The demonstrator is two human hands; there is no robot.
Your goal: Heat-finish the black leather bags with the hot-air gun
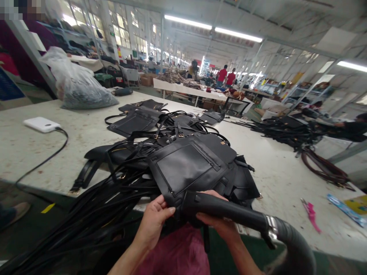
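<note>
A black leather bag piece (187, 164) with a stitched rectangular pocket lies tilted over a heap of similar pieces. My left hand (156, 215) pinches its near corner between thumb and fingers. My right hand (219, 225) is wrapped round a thick black tube-like piece (237, 210), thumb on the near side and fingertips behind. The flattened end of this piece touches or overlaps the bag corner. Farther along it sits a silver metal clamp (271, 228), then it bends down at the lower right. I cannot tell its exact kind.
Black straps (94, 208) hang over the table's (286, 183) near edge. More bag pieces (134, 120) lie behind. A white power bank (42, 124) with a cable, a filled plastic bag (83, 86), pink snips (311, 215) and a strap pile (283, 130) are on the table.
</note>
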